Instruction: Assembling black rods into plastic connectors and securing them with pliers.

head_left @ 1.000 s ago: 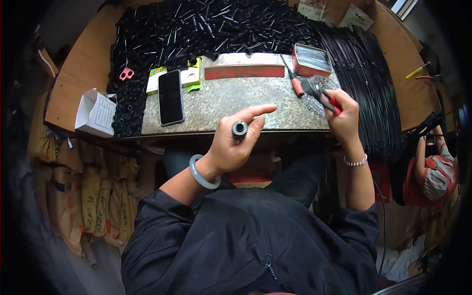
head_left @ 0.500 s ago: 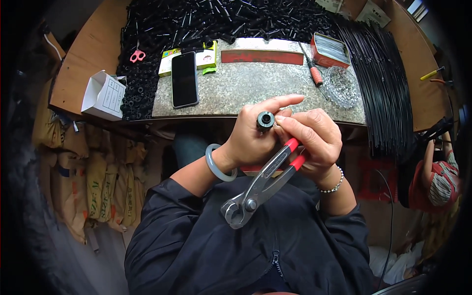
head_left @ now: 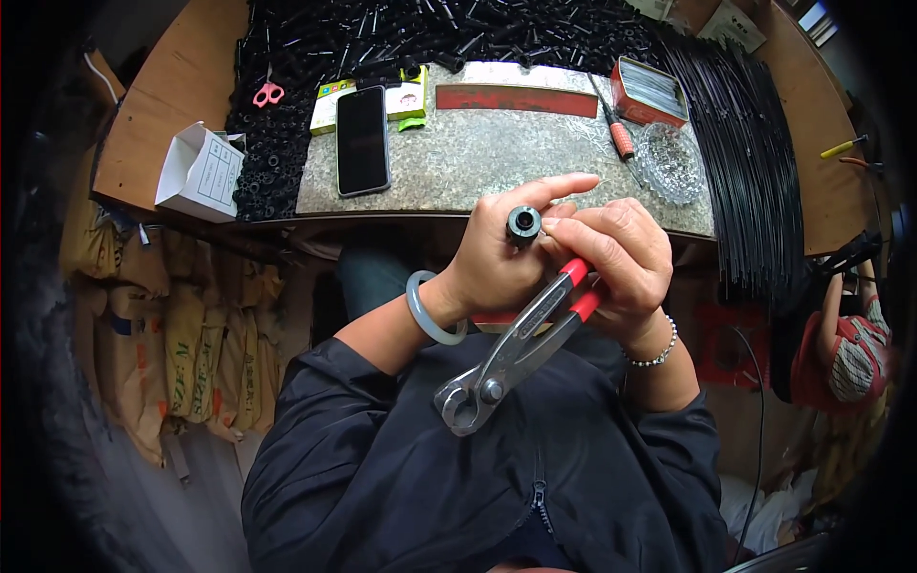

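My left hand [head_left: 497,258] is closed around a black hollow cylindrical part [head_left: 524,234], whose round open end faces up. Its index finger stretches out to the right past the part. The red-handled pincers [head_left: 525,349] rest in my right hand [head_left: 626,263], with their metal jaws hanging down toward my chest. My right thumb and forefinger are pinched together beside the black part's rim; anything small between them cannot be made out. Both hands are just in front of the table's near edge.
On the speckled tabletop [head_left: 458,167] lie a phone [head_left: 363,143], a red bar [head_left: 516,99], a red-handled screwdriver-like tool [head_left: 622,140], a clear dish [head_left: 671,164] and a red tin [head_left: 650,91]. Black parts [head_left: 382,33] heap behind; black rods [head_left: 750,162] lie right. A person [head_left: 845,349] sits far right.
The black part's open end has tipped more toward view. The pincers' jaws look slightly wider apart. Both hands keep their grips, and the whole view has shifted a little.
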Available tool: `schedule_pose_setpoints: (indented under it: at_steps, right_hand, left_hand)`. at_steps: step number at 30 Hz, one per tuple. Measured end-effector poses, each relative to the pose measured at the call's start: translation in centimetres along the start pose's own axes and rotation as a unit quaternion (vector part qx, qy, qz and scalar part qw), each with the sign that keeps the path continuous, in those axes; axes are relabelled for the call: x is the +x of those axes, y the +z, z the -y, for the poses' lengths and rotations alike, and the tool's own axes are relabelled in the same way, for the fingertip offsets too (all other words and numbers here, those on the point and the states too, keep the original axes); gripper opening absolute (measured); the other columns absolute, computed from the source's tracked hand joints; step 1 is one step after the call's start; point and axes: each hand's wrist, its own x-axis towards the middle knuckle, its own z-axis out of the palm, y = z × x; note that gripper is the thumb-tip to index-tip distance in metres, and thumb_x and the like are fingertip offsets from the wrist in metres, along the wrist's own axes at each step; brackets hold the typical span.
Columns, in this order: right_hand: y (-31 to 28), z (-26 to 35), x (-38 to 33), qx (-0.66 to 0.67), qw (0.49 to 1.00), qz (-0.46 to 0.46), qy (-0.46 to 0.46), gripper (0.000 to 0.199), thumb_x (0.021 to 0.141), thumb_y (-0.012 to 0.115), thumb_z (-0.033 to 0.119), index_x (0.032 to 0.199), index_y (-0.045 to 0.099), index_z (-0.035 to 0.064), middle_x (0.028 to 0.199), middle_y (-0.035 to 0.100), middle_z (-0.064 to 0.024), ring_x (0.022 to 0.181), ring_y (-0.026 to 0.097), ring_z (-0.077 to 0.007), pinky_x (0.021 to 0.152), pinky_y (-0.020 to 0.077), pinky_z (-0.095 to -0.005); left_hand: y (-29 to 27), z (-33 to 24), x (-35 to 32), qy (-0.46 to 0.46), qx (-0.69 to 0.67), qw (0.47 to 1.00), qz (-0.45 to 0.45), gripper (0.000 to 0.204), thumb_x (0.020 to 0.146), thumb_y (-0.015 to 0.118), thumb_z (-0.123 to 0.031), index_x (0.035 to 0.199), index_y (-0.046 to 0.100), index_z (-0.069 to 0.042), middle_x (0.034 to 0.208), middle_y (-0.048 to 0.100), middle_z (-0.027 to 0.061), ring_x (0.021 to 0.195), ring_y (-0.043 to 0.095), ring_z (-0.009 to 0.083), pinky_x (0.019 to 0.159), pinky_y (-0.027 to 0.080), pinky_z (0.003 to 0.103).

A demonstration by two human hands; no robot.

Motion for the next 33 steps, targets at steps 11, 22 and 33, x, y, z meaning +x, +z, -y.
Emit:
schedule_pose_setpoints:
  at_steps: [11,22,33]
  right_hand:
    - [-1.3,-0.9,2.4,0.141,0.97,0.112,0.16,0.021,0.068,0.075,0.011,0.083,0.062,0.0011,0.071,0.059,-0.0048,0.062,0.056,-0.0167,0.06,0.0459,-0.0296]
    - [-7.3,1.0,3.6,0.27,0.768,0.402,0.42,0.033,0.093,0.046,0.01,0.124,0.049,-0.0018,0.076,0.062,-0.005,0.065,0.057,-0.0107,0.062,0.0468,-0.0233]
    - [-8.5,1.4,6.9,0.187,0.712,0.506,0.449,0.031,0.094,0.051,0.018,0.118,0.049,-0.0015,0.073,0.061,-0.0071,0.066,0.057,-0.0141,0.065,0.0473,-0.0278]
  left_hand:
    - [-0.2,-1.2,0.3,0.013,0.021,0.999,-0.034,0.047,0.076,0.065,-0.007,0.12,0.055,0.004,0.092,0.067,0.0155,0.084,0.062,0.0109,0.074,0.05,0.027]
    - [-2.4,-1.7,0.6,-0.038,-0.111,0.987,-0.106,0.039,0.089,0.051,-0.009,0.125,0.05,0.008,0.058,0.044,-0.008,0.048,0.034,-0.0016,0.044,0.026,0.016]
    - [-2.5,-1.4,0.5,-0.024,-0.049,0.994,-0.093,0.032,0.093,0.049,-0.011,0.12,0.057,0.002,0.057,0.044,-0.0086,0.048,0.036,-0.0019,0.045,0.026,0.017]
